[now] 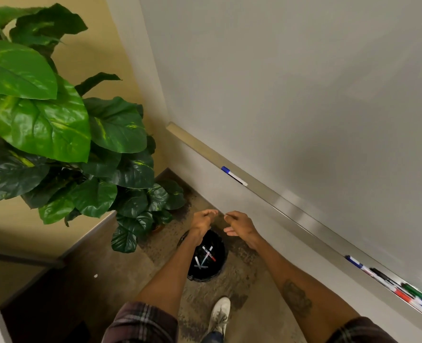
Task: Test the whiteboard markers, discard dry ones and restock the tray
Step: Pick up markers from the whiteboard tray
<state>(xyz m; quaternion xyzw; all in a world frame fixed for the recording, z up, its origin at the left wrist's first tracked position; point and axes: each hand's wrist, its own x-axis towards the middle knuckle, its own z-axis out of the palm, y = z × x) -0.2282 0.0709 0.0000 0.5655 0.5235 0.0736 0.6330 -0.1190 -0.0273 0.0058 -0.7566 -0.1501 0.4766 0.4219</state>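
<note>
A black waste bin (218,267) stands on the floor below my hands, with several markers (206,256) lying inside it. My left hand (203,220) and my right hand (239,224) hover above the bin's far rim, close together, fingers loosely curled and holding nothing. On the whiteboard's metal tray (291,211) a single blue-capped marker (233,176) lies toward the left end. At the tray's right end sits a group of several markers (400,290) in blue, black, red and green.
The whiteboard (303,95) fills the right side. A big leafy potted plant (64,134) stands in the corner at left, its lower leaves near the bin. My white shoe (219,315) is on the speckled floor just behind the bin.
</note>
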